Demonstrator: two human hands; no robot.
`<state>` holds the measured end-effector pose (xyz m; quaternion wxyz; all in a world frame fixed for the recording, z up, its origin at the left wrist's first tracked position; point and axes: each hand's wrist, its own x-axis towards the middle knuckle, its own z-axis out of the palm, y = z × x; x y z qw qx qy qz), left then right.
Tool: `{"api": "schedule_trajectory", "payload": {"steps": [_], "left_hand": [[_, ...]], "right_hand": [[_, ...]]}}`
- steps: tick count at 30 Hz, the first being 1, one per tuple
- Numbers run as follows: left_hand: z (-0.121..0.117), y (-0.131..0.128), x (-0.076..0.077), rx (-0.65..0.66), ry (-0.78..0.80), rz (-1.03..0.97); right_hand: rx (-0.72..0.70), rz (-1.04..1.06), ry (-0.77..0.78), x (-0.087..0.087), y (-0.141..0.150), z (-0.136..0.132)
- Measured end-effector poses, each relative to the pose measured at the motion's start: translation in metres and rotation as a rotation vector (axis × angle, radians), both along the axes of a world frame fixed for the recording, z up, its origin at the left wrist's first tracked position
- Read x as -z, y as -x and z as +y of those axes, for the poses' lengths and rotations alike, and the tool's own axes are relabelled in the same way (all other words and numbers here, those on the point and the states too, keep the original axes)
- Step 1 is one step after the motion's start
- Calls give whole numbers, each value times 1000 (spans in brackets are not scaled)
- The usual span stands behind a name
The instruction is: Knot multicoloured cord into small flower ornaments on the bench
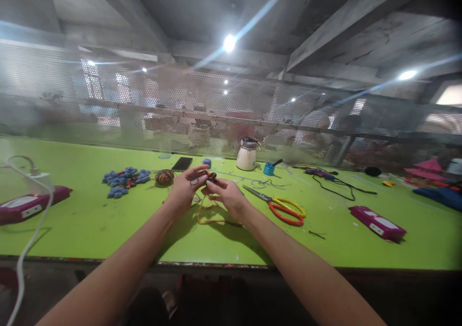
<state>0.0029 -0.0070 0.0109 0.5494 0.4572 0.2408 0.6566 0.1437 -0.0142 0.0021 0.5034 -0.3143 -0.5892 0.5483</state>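
Note:
Both my hands meet above the middle of the green table [90,220]. My left hand [184,187] and my right hand [227,193] pinch a small knotted piece of orange, red and dark cord [210,176] between their fingertips. A loop of orange cord [205,213] hangs from it down onto the table below my hands.
Scissors with yellow and red handles [285,208] lie right of my hands. A pile of blue knotted pieces [122,179], a round woven ball [164,177], a dark phone [182,163], a white jar [247,155] and pink boxes [377,222] [29,205] lie around. A mesh screen [216,109] backs the table.

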Motion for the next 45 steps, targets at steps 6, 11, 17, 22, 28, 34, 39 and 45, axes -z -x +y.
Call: {"api": "schedule_trajectory", "payload": {"steps": [6,11,17,22,28,34,39,45], "left_hand": [[-3,0,-3,34,-36,11],[0,9,-5,58,99,5],[9,24,-6,-113,238,-9],[-2,17,-10,54,-32,241],[-1,14,-8,-157,1,391],[0,13,-4,44,330,425],[-5,-5,2,194,241,259],[-1,-7,7,170,320,108]], "right_hand": [[242,-170,-389,0,-2,5],[487,-551,-868,-3,-15,6],[504,-725,-1151,-8,-21,6],[483,-808,-1249,-10,-22,5],[623,-983,-1270,-7,-20,0],[819,-1123,-1213,0,-12,-4],[803,-1195,-1170,4,-5,-7],[742,-1193,-1112,9,2,-8]]}}
